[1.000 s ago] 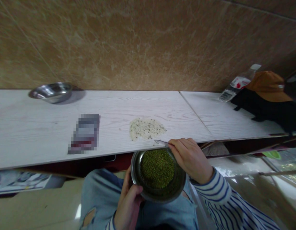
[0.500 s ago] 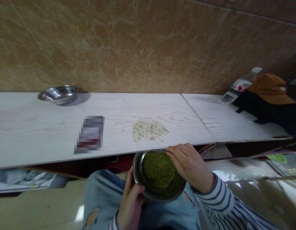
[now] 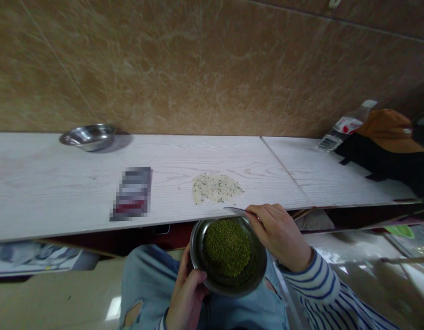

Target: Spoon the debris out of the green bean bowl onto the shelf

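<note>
My left hand [image 3: 191,288] grips the left rim of a steel bowl [image 3: 194,250], thumb on the rim and fingers underneath. Inside lie many mung beans [image 3: 227,247]. The bowl is over my lap, just below the table edge. In my right hand [image 3: 277,233] is a thin metal utensil [image 3: 235,211] with a tapered tip, pointing left over the table edge; its handle is hidden in my fist, and its exact kind is unclear. Beyond the tip, a flat pile of white grains mixed with green beans [image 3: 217,188] lies on the white table [image 3: 171,156].
A second steel bowl [image 3: 90,140] stands at the back left by the wall. A blurred-out flat rectangular item [image 3: 133,193] lies left of the pile. At the right are a plastic bottle [image 3: 345,126], a brown cap [image 3: 387,130] and a black bag [image 3: 383,160].
My right hand has moved slightly right, off the bowl's rim, and the metal utensil now shows over the table edge. My left hand keeps its hold on the bowl.
</note>
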Action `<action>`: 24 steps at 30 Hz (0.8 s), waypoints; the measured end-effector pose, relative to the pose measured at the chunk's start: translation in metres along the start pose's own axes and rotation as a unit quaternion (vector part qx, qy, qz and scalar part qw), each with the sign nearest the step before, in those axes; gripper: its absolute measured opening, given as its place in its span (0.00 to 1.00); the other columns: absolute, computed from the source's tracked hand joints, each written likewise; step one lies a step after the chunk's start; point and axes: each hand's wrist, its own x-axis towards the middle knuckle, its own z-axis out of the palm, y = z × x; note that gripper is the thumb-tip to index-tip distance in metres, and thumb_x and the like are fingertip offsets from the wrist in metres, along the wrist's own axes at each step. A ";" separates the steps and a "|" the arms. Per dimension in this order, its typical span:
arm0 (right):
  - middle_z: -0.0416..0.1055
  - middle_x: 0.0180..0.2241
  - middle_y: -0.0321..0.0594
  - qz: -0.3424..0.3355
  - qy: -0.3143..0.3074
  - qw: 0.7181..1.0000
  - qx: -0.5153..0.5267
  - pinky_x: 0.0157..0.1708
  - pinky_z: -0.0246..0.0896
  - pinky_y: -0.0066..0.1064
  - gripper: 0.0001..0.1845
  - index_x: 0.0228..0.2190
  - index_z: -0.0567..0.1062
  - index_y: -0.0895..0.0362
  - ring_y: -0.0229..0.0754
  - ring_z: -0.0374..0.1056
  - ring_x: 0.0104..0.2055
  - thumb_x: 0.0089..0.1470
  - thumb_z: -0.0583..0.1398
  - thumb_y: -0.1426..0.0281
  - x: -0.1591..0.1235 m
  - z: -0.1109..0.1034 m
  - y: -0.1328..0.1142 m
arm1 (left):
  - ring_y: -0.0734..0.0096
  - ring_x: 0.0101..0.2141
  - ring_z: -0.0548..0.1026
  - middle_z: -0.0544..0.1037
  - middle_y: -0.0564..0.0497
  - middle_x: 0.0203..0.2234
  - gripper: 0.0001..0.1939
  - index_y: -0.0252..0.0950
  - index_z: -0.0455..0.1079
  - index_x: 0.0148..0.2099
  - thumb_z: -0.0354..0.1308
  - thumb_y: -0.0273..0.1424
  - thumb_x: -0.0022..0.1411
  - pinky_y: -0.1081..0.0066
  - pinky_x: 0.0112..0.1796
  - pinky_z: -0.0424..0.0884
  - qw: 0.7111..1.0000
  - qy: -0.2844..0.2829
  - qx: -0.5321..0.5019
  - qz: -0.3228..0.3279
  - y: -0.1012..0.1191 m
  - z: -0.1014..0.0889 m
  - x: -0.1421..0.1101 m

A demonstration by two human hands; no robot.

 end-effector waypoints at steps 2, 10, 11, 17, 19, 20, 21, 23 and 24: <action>0.75 0.31 0.41 0.004 0.007 1.000 -0.013 0.36 0.59 0.35 0.08 0.36 0.72 0.58 0.41 0.69 0.33 0.62 0.52 0.71 0.001 0.000 0.003 | 0.61 0.40 0.72 0.75 0.49 0.48 0.41 0.47 0.60 0.63 0.56 0.23 0.43 0.69 0.29 0.69 1.000 -0.003 -0.008 0.001 0.001 -0.003 0.001; 0.76 0.31 0.43 0.039 0.029 0.996 0.071 0.35 0.66 0.33 0.09 0.39 0.70 0.58 0.41 0.73 0.33 0.61 0.52 0.70 0.013 0.019 -0.014 | 0.61 0.46 0.71 0.74 0.51 0.51 0.38 0.46 0.62 0.60 0.57 0.24 0.44 0.69 0.34 0.70 0.999 0.022 -0.039 0.012 0.010 -0.022 0.005; 0.76 0.31 0.42 0.051 0.035 0.993 0.098 0.33 0.66 0.32 0.09 0.40 0.70 0.58 0.41 0.73 0.32 0.61 0.52 0.69 0.017 0.023 -0.018 | 0.61 0.45 0.71 0.74 0.52 0.50 0.37 0.46 0.63 0.59 0.57 0.24 0.44 0.69 0.35 0.70 0.999 0.028 -0.042 0.013 0.012 -0.024 0.005; 0.72 0.22 0.34 0.101 0.024 0.977 0.184 0.21 0.58 0.26 0.07 0.38 0.68 0.56 0.37 0.69 0.22 0.60 0.54 0.66 0.035 0.044 -0.039 | 0.63 0.38 0.73 0.77 0.52 0.43 0.38 0.48 0.63 0.58 0.58 0.26 0.42 0.64 0.40 0.69 0.997 0.065 -0.043 0.019 0.021 -0.037 0.004; 0.71 0.22 0.33 0.109 0.015 0.974 0.197 0.21 0.57 0.26 0.06 0.37 0.67 0.56 0.37 0.68 0.22 0.60 0.54 0.66 0.040 0.050 -0.045 | 0.62 0.39 0.74 0.77 0.52 0.43 0.37 0.48 0.63 0.58 0.59 0.27 0.42 0.64 0.40 0.69 0.997 0.064 -0.048 0.022 0.022 -0.038 0.005; 0.71 0.22 0.33 0.112 0.012 0.973 0.202 0.21 0.56 0.26 0.06 0.37 0.67 0.56 0.37 0.67 0.22 0.60 0.54 0.67 0.043 0.052 -0.049 | 0.61 0.40 0.74 0.77 0.52 0.43 0.36 0.48 0.64 0.57 0.58 0.27 0.42 0.64 0.40 0.69 0.996 0.063 -0.051 0.021 0.022 -0.039 0.005; 0.71 0.22 0.34 0.113 0.009 0.972 0.205 0.21 0.56 0.26 0.06 0.37 0.67 0.56 0.37 0.67 0.22 0.59 0.54 0.67 0.046 0.054 -0.053 | 0.61 0.41 0.74 0.77 0.52 0.44 0.36 0.48 0.64 0.57 0.58 0.27 0.42 0.64 0.41 0.70 0.996 0.061 -0.055 0.018 0.022 -0.039 0.005; 0.71 0.22 0.34 0.110 0.003 0.974 0.200 0.23 0.56 0.27 0.06 0.37 0.67 0.56 0.37 0.67 0.22 0.59 0.54 0.68 0.051 0.058 -0.059 | 0.60 0.43 0.73 0.76 0.52 0.44 0.36 0.48 0.64 0.57 0.58 0.26 0.42 0.64 0.41 0.70 0.996 0.058 -0.063 0.007 0.021 -0.039 0.006; 0.71 0.22 0.34 0.108 0.002 0.975 0.193 0.23 0.56 0.28 0.06 0.37 0.67 0.56 0.38 0.67 0.23 0.59 0.53 0.68 0.054 0.060 -0.061 | 0.60 0.45 0.73 0.76 0.52 0.44 0.36 0.48 0.63 0.57 0.58 0.26 0.42 0.64 0.42 0.69 0.996 0.057 -0.066 -0.001 0.021 -0.040 0.007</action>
